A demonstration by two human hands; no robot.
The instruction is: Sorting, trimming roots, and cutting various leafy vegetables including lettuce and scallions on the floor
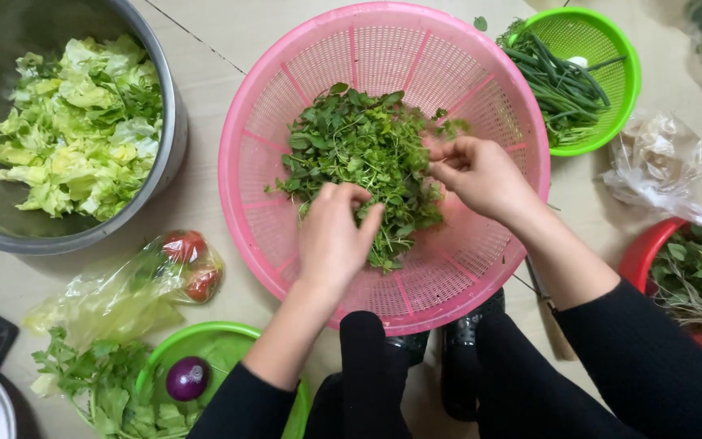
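1. Fingers of the left hand: curled down into the pile of herbs, pinching a few sprigs at the pile's near edge.
2. Fingers of the right hand: drawn together at the tips, pinching a small sprig at the pile's right side.
3. Herbs: a loose heap of small dark green leaves on thin stems, lying in the middle of the pink basket.
4. Pink basket: round, perforated plastic, resting on the pale floor directly in front of the person's knees.
5. Metal bowl: upper left, holding torn pale green lettuce.
6. Small green basket: upper right, just beside the pink basket, holding long green stalks.
7. Clear plastic bag: left of the pink basket, with red tomatoes inside.
8. Green bowl: lower left, holding a purple onion and leafy greens.
9. Red basin: right edge, filled with leafy stems.
10. Crumpled plastic bag: between the small green basket and the red basin.
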